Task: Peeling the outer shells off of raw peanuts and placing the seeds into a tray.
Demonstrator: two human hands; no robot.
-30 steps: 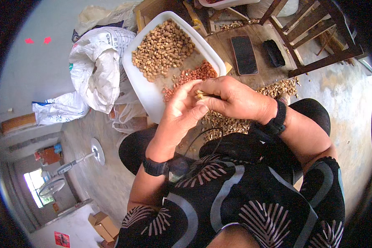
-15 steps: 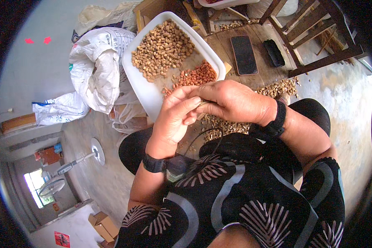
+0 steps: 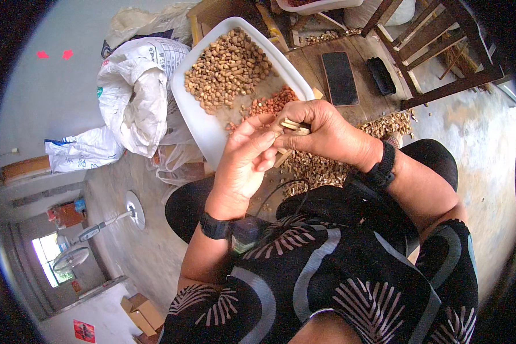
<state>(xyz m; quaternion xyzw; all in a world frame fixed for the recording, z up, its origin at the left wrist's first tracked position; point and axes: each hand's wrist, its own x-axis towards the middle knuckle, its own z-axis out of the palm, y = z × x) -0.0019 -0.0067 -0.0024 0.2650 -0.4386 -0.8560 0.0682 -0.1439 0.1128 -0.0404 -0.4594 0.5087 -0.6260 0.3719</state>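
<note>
My right hand (image 3: 333, 135) is closed in a pinch, with pale tan pieces of peanut shell (image 3: 291, 124) showing between thumb and fingers. Against its fingertips rests my left hand (image 3: 241, 157), thumb and fingers curled together; what it holds, if anything, is hidden. Another pale piece (image 3: 281, 156) shows just below the joined fingers. Both hands are over the near right edge of a white plastic tub (image 3: 198, 131). Inside the tub, unshelled peanuts (image 3: 226, 69) are heaped at the far side, and reddish shelled peanuts (image 3: 273, 102) lie nearer my hands.
The tub sits by a wooden chair seat (image 3: 309, 64) bearing a phone (image 3: 339, 79) and a black tray-like object (image 3: 380, 75). Broken shells (image 3: 315, 171) cover the floor beneath my hands. White woven sacks (image 3: 133, 94) stand left; a fan (image 3: 97, 229) is farther off.
The right hand has turned and its grip has loosened slightly, bringing the pale shell pieces into sight. My left hand stays nearly in place, its fingertips still close to the right ones.
</note>
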